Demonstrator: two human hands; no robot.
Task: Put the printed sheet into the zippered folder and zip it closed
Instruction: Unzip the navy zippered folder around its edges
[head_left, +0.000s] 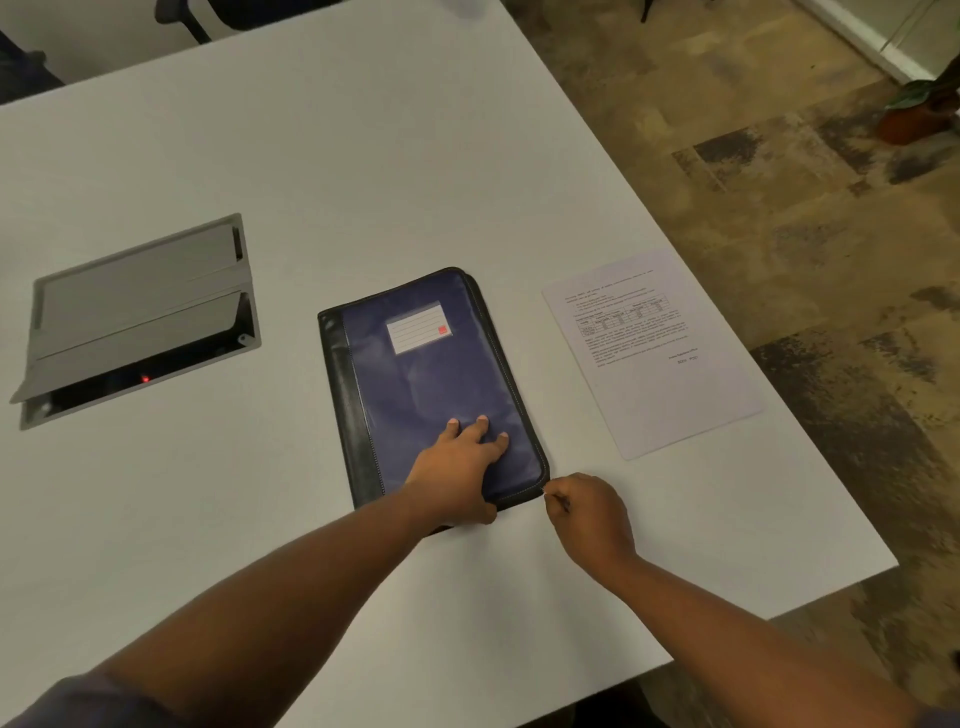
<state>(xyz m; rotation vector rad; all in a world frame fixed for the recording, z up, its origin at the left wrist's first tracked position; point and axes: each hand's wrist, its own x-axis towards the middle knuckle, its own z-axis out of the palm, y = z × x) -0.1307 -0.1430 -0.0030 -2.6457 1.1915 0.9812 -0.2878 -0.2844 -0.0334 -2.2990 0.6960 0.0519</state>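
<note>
A dark blue zippered folder with black edging and a white label lies flat and closed in the middle of the white table. My left hand presses on its near end, fingers spread straight on the cover and thumb at the near edge. At the folder's near right corner my right hand pinches the small zipper pull. The printed sheet lies flat on the table to the right of the folder, apart from it and close to the table's right edge.
A grey cable-box hatch stands open in the tabletop at the left, a red light glowing inside. The table's right edge runs diagonally past the sheet, with patterned carpet beyond. A potted plant stands on the floor at far right. Chair legs show at the top.
</note>
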